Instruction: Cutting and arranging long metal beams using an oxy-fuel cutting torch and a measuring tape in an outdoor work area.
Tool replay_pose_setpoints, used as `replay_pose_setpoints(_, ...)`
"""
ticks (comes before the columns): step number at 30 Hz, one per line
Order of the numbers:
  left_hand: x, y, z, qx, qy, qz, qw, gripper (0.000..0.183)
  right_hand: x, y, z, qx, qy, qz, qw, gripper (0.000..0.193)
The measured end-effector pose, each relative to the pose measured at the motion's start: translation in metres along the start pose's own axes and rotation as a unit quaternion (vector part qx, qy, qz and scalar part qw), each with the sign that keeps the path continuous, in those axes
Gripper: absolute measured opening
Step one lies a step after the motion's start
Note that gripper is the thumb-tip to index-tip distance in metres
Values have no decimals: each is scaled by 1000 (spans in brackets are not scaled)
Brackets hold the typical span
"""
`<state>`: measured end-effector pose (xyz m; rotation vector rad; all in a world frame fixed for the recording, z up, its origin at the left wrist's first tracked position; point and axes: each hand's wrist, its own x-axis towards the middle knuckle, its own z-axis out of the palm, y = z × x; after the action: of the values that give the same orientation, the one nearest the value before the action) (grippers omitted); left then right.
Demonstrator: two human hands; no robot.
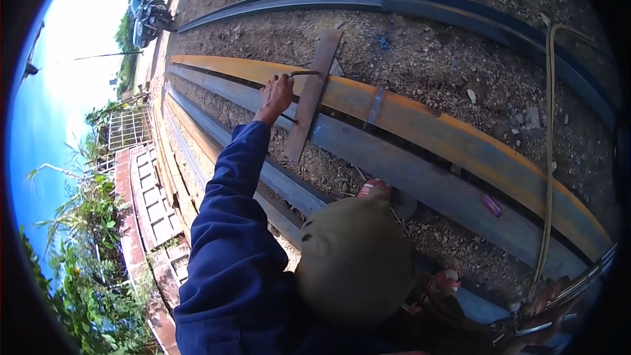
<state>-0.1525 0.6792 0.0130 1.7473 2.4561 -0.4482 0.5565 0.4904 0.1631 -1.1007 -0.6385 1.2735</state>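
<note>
Steel beams run diag. across the view on gravel ground (420, 52). L hand (276, 95) is stretched out at the end of a blue sleeve (230, 223), fingers curled shut round the grip end of a thin bent metal rod (303, 73); the rod's far end sits at the edge of a flat rusty steel plate (314, 92). Plate lies tilted across the orange-topped beam (420, 125), its upper end over the gravel, lower end hanging past the beam's grey face toward the next beam.

R hand (542, 306) is at lower right near the frame rim, wrapped round shiny metal bars (578, 289); how tight it closes on them I can't tell, too dark and bent by the lens. A yellowish rope (549, 158) runs from that corner up across the orange beam and gravel.

Knee in olive trousers (355, 263) fills the mid-bottom; a red-strapped sandal (376, 188) shows just past it on the grey lower beam (289, 187).

Open room: gravel strip betw. orange beam and the dark curved beam (460, 13) above is free of tools apart from small stones. Narrow gravel gaps lie betw. the lower beams. Small purple item (491, 206) lies on the grey face of the orange beam, well apart from both hands. Far left, a brick wall edge (141, 223) and greenery.
</note>
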Motion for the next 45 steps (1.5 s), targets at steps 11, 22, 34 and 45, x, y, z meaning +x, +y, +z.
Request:
replay_pose_setpoints(11,-203,208,-40,-257,70,290,919,22,80,20,-3,70,-241,13,968,46)
replay_pose_setpoints(22,-314,162,-44,-227,-437,286,822,48,91,10,11,131,-210,55,967,71)
replay_pose_setpoints(34,-393,210,37,-467,-371,302,744,25,56,0,11,76,-110,-38,990,74)
replay_pose_setpoints(45,-200,362,0,-803,-213,-136,540,49,17,-44,-35,38,-149,-25,988,53)
